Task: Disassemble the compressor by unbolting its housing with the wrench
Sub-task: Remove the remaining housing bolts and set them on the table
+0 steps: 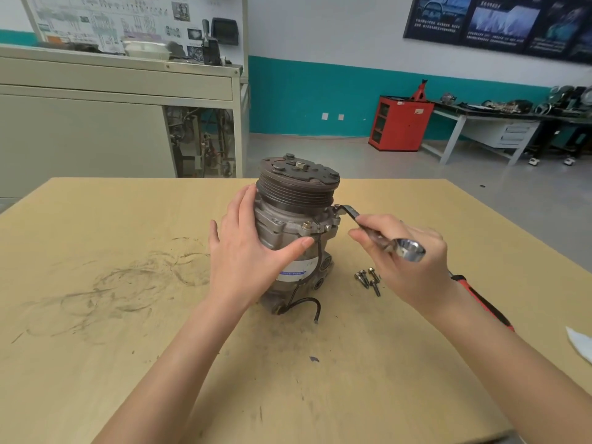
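Observation:
A grey compressor (296, 216) stands upright mid-table, its dark pulley on top and a black wire trailing from its base. My left hand (246, 251) wraps the housing's left side, thumb across the front. My right hand (408, 254) grips a silver wrench (403, 249) by its shaft. The wrench's far end sits on a bolt at the housing's right flange; its ring end sticks out toward me. One brass-coloured bolt (307, 224) still stands in the front flange. Three removed bolts (368, 280) lie on the table just right of the compressor.
The wooden table (128, 315) is smudged with dark grease rings on the left. A red-and-black handled tool (483, 302) lies under my right forearm. A white rag (579, 346) sits at the right edge. A cabinet, a red cart and benches stand beyond the table.

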Motion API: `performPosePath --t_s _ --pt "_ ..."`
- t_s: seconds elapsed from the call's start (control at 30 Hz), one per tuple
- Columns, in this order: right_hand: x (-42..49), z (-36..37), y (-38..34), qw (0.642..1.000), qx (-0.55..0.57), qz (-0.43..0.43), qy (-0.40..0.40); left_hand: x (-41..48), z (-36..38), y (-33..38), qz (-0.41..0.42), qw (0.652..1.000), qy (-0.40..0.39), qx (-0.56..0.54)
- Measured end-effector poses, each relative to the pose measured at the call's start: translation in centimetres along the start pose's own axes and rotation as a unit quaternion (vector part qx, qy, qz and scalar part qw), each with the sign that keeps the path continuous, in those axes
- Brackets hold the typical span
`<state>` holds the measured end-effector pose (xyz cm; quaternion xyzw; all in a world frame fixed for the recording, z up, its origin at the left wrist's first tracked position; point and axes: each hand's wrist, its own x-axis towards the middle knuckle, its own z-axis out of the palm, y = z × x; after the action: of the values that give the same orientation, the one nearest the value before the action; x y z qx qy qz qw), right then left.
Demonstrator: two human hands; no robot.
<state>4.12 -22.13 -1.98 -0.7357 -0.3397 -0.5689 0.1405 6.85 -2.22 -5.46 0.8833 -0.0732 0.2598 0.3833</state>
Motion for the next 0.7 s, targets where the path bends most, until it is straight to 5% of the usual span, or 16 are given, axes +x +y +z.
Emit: performPosePath --t_s 0.1,0.2,0.5,0.7 --pt "-0.2 -0.4 0.5 0.998 0.034 0.041 -0.022 -0.1 -0.2 0.1 -0.001 1.0 -0.003 -0.003" --pt "-1.4 -1.0 0.8 0.97 0.146 0.187 -0.043 0.0 -0.2 0.2 -0.007 1.0 -0.003 0.0" --pt "-2.3 0.9 3.0 0.715 0.473 0.499 0.125 0.1 -0.1 0.1 -0.01 1.0 -0.002 -0.004" --pt "-2.5 2.5 7.0 0.557 0.577 0.588 0.103 0.1 -0.1 0.2 -0.01 1.0 0.002 -0.013"
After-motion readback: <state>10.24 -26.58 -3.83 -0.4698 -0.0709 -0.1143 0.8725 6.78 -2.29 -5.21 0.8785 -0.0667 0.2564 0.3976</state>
